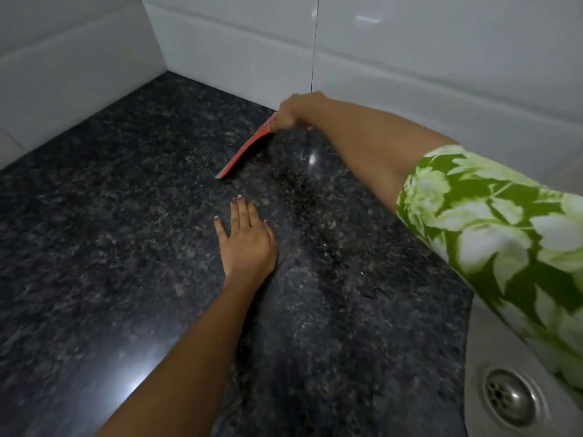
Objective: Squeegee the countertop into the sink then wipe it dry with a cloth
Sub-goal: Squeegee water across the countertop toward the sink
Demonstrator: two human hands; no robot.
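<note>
Squeegee (pixel 244 149), red with a grey blade edge, no legible markings.
Right hand (pixel 295 111) is clamping its top end; left hand (pixel 247 236) is lying flat, fingers spread, on the countertop (pixel 110 200) below the blade.

A home kitchen: speckled granite countertop (pixel 126 247), white wall tiles (pixel 410 42), steel sink (pixel 492 357).
</note>
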